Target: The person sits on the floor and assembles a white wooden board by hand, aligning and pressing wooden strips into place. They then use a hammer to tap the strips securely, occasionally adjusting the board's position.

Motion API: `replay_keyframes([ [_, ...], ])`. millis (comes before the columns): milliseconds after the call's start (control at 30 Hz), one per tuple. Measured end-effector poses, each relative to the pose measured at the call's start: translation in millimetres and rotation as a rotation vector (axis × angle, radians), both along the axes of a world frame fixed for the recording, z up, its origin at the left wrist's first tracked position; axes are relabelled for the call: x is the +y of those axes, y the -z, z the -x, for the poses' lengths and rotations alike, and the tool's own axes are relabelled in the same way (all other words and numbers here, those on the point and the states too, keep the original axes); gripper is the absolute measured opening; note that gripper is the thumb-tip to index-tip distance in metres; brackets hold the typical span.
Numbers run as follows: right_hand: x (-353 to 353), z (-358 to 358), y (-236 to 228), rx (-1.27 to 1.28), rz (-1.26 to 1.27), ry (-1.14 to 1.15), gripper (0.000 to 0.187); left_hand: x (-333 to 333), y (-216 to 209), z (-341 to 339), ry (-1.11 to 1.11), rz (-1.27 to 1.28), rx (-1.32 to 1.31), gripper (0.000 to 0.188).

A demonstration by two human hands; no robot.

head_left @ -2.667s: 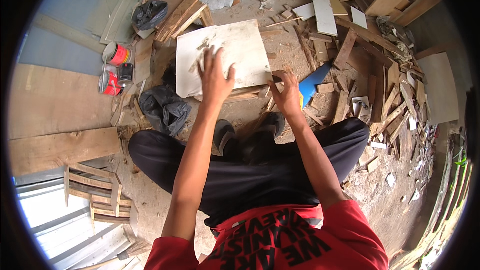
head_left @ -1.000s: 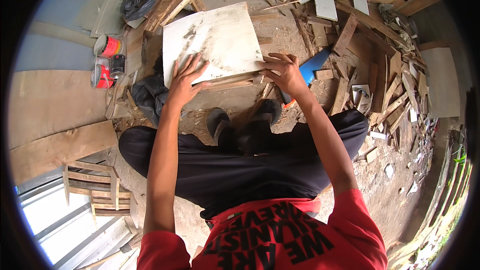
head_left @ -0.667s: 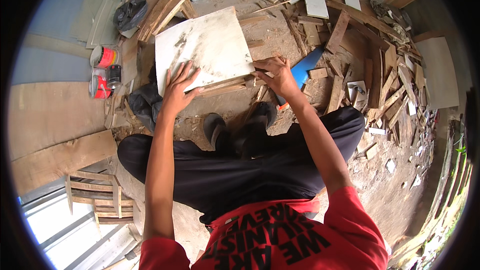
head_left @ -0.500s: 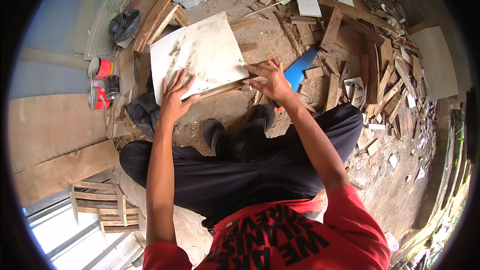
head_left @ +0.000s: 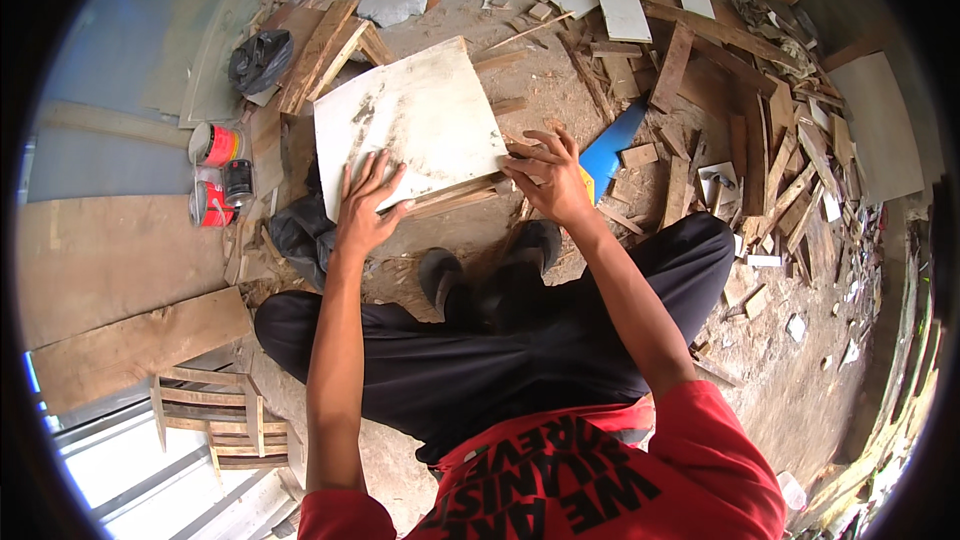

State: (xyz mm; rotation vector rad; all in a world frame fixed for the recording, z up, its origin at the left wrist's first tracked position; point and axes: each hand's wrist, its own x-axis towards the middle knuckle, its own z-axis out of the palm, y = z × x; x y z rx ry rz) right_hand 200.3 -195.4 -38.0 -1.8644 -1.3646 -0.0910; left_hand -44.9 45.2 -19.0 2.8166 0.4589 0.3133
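A square white board point(head_left: 440, 110) with dark smudges lies on top of wooden pieces point(head_left: 455, 198) in front of my feet. My left hand point(head_left: 368, 210) rests on its near left part, fingers spread flat and thumb near the front edge. At the right corner, my right hand point(head_left: 548, 178) pinches the board's edge between thumb and forefinger, the other fingers raised and bent. Just beyond that hand, on the ground, is a hand saw point(head_left: 612, 145) with a blue blade and a yellow part, its handle partly hidden by my hand and wrist.
Wood offcuts point(head_left: 755, 150) are heaped on the right. Paint cans point(head_left: 213, 145) stand at the left beside a black plastic bag point(head_left: 262, 60). Concrete chunks point(head_left: 395, 5) lie at the back. A slatted wooden frame point(head_left: 210, 410) sits at the lower left.
The whole view has shifted slightly, so things appear a little lower and further right. My right fingers have closed in at the board's corner; my left hand stays on the board.
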Motion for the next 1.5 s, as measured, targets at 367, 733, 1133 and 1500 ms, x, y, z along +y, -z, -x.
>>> replay_keyframes([
  [367, 55, -2, -11, 0.187, 0.172, 0.275, 0.035, 0, 4, -4, 0.006, -0.023, -0.089, 0.056],
  [733, 65, -14, -1, 0.346, 0.360, 0.234, 0.041, 2, 6, -4, -0.008, -0.022, -0.074, 0.058],
  [1133, 68, -17, -1, 0.278, 0.244, 0.272, 0.041, -1, 2, -8, -0.044, 0.006, -0.070, 0.062],
  [1500, 73, -29, 0, 0.449, 0.337, 0.231, 0.035, -1, 3, -9, -0.040, 0.005, -0.070, 0.062],
])
